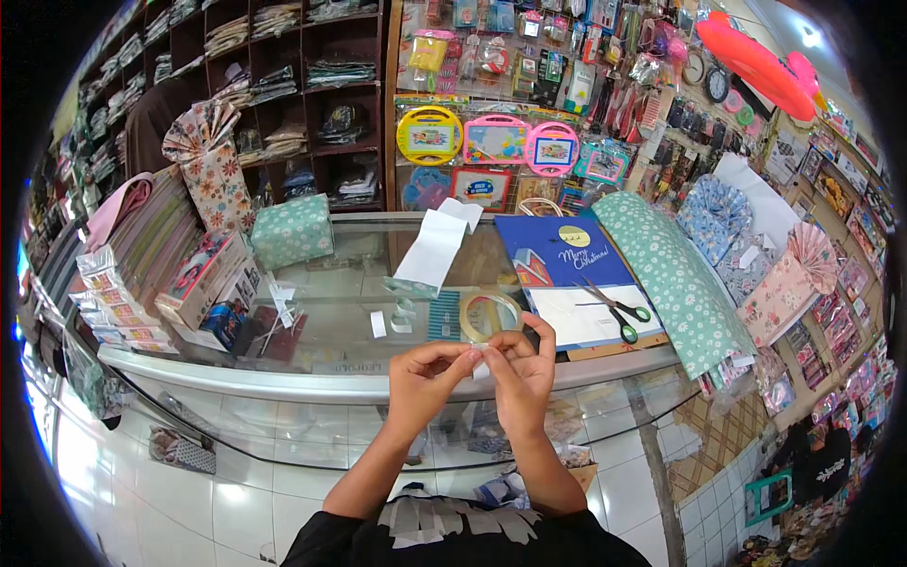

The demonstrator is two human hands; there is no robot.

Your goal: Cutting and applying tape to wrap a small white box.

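My left hand [425, 379] and my right hand [526, 379] meet above the front edge of a glass counter [354, 283]. Between their fingertips they pinch a small white paper piece [482, 371], partly covered by the fingers. The right hand's outer fingers are raised. Just beyond the hands lies a roll of tape [468, 322]. Small curled strips [402, 324] and a white paper scrap [378, 324] rest to its left. Farther back is a long white paper strip [432, 251]. Black-and-green scissors [623, 312] lie on a blue and white Christmas paper bag [567, 248] at the right.
A green floral wrapped box [292, 230], product boxes [205, 283] and a stack of folded sheets [145, 220] stand left. Green floral wrapping paper [666, 283] and pleated wrapped gifts [786, 276] occupy the right. Behind are shelves [340, 78] and hanging toys [496, 138]. A person [822, 457] is far right.
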